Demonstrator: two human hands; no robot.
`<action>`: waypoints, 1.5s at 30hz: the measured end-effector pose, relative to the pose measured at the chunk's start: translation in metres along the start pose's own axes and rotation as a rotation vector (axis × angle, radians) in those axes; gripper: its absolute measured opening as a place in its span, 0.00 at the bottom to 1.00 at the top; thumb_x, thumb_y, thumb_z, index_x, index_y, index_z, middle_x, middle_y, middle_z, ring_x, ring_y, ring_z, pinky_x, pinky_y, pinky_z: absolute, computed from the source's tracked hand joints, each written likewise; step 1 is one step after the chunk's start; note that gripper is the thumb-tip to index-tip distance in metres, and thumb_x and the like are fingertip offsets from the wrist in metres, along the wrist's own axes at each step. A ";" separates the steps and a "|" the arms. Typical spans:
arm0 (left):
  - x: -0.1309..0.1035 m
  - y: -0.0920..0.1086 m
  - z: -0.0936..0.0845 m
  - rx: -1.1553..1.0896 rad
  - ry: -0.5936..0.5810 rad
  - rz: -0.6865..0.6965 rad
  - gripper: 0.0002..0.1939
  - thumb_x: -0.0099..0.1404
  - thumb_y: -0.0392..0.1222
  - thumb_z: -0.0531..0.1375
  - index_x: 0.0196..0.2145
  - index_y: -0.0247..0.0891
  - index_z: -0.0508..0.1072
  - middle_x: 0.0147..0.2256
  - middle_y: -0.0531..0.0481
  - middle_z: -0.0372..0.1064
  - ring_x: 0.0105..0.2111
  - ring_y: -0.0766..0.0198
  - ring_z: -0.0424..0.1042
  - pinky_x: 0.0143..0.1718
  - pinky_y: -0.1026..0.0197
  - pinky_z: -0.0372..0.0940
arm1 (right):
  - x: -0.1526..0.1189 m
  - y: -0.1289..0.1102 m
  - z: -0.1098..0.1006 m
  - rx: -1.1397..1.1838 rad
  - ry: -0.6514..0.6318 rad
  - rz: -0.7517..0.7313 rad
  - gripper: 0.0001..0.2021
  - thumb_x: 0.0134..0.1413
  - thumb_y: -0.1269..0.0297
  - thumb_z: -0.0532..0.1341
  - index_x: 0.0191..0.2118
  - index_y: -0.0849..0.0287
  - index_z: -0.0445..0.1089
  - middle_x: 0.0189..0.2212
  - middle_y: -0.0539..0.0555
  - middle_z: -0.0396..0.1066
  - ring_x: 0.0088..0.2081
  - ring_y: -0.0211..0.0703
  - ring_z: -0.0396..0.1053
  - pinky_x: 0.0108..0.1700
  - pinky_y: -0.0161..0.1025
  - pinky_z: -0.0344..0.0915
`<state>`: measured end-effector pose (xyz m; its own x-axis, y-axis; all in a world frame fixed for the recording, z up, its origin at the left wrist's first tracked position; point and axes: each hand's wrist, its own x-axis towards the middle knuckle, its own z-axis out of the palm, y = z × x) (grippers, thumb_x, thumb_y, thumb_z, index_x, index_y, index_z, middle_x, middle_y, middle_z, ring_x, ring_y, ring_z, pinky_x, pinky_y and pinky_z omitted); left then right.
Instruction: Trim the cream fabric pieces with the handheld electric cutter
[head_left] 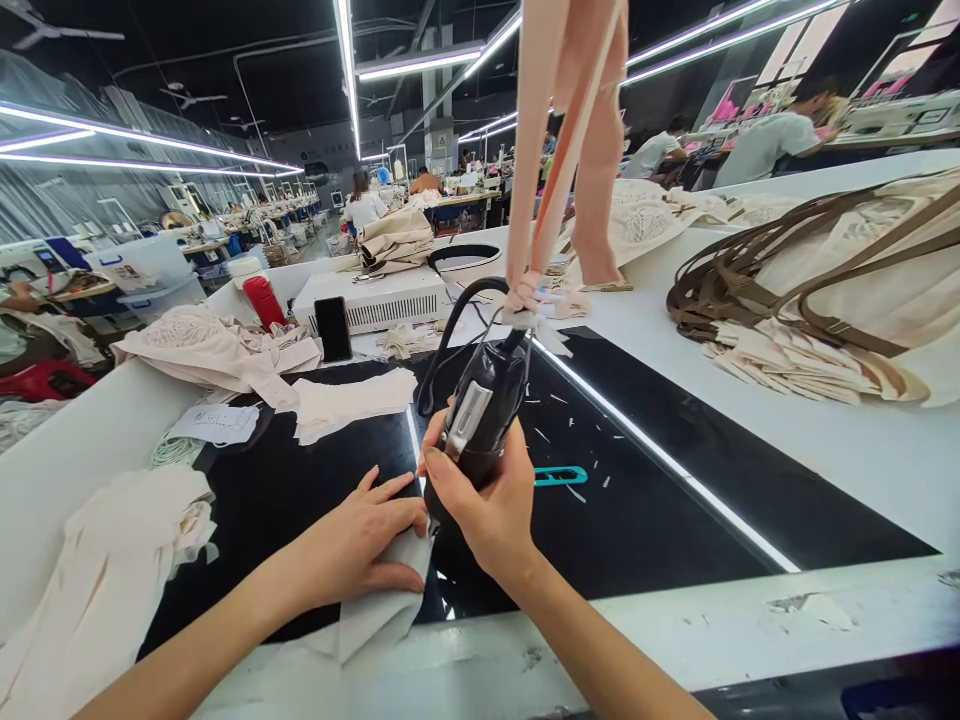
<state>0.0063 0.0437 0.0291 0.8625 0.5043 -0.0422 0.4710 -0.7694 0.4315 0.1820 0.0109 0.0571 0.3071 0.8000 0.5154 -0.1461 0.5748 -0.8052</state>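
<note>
My right hand (495, 500) is wrapped round a black handheld power tool (487, 400) with a silver lever, held upright above the glossy black board (637, 530). A black cable runs from its top, where peach fabric strips (570, 120) hang down. My left hand (367, 540) lies with its fingers spread on a pale cloth piece (382, 610) at the board's front edge, its fingertips close to the tool's base. The tool's lower end is mostly hidden behind my right hand.
A teal cutter (561, 476) and small scraps lie right of the tool. Cream fabric piles (127, 550) stand at the left, brown-strapped pieces (825, 290) at the right. Behind are a phone (333, 329), a red bottle (262, 302) and a white box (382, 300). People sit farther back.
</note>
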 end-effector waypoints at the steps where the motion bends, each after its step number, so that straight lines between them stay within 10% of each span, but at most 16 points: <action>1: 0.000 0.000 0.000 0.004 -0.004 -0.003 0.22 0.67 0.46 0.71 0.55 0.41 0.72 0.59 0.41 0.71 0.71 0.44 0.56 0.70 0.26 0.45 | -0.001 0.000 0.001 0.004 -0.006 -0.001 0.13 0.53 0.66 0.68 0.40 0.52 0.64 0.30 0.44 0.72 0.26 0.36 0.69 0.29 0.36 0.70; 8: 0.000 0.004 -0.002 0.056 0.025 0.020 0.35 0.65 0.44 0.72 0.65 0.40 0.65 0.68 0.35 0.60 0.72 0.42 0.52 0.69 0.23 0.46 | -0.004 0.006 0.008 -0.042 -0.006 0.015 0.14 0.50 0.62 0.70 0.39 0.52 0.64 0.32 0.46 0.71 0.28 0.38 0.67 0.31 0.38 0.70; 21: 0.001 0.004 -0.004 0.050 -0.001 -0.026 0.18 0.65 0.46 0.72 0.49 0.43 0.74 0.60 0.44 0.70 0.69 0.44 0.60 0.68 0.23 0.48 | 0.001 -0.007 0.000 -0.004 0.032 -0.014 0.11 0.53 0.66 0.67 0.39 0.52 0.64 0.30 0.45 0.72 0.25 0.37 0.70 0.30 0.38 0.72; 45: 0.001 -0.002 -0.005 -0.016 -0.021 -0.009 0.23 0.64 0.45 0.73 0.54 0.46 0.73 0.62 0.43 0.69 0.71 0.43 0.54 0.68 0.20 0.41 | -0.014 -0.005 -0.003 0.052 -0.005 -0.023 0.13 0.54 0.66 0.68 0.43 0.51 0.68 0.32 0.45 0.74 0.27 0.37 0.73 0.33 0.38 0.77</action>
<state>0.0055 0.0476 0.0329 0.8623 0.5022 -0.0652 0.4755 -0.7587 0.4454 0.1812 -0.0038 0.0526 0.3058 0.7875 0.5351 -0.1880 0.6010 -0.7769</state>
